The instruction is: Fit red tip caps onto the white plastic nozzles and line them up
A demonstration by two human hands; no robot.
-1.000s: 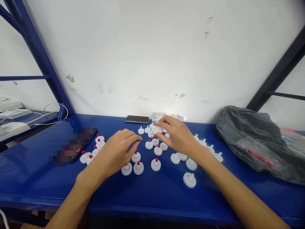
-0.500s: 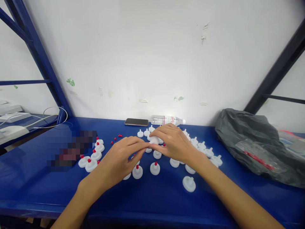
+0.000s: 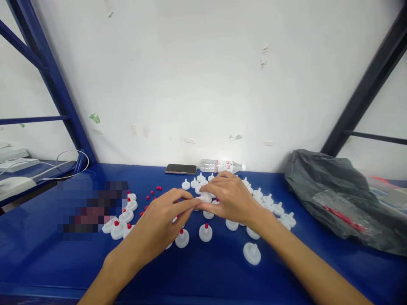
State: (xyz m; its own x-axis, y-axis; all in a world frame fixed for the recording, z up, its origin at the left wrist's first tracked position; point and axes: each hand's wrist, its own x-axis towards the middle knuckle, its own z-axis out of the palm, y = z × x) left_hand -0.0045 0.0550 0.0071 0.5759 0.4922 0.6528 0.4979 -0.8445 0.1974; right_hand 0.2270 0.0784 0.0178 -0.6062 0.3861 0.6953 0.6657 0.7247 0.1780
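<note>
— Report grip status.
— My right hand [image 3: 230,195] is closed, thumb opposing fingers, on one white nozzle cap [image 3: 206,197]; the cap is held mid-scene, above the blue table [image 3: 203,275]; my left hand [image 3: 165,214] has thumb and forefinger nearly together at the cap's left side; I cannot tell whether they pinch anything.
— Difference from one second earlier?
— My hands were apart; now the left fingertips meet the cap.

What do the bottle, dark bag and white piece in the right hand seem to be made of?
Bottle: probably clear, shiny plastic; see-through body.
Bag: probably thin plastic film, softly shiny, creased.
White piece in the right hand: likely smooth plastic; even, milky surface, partly covered.
</note>
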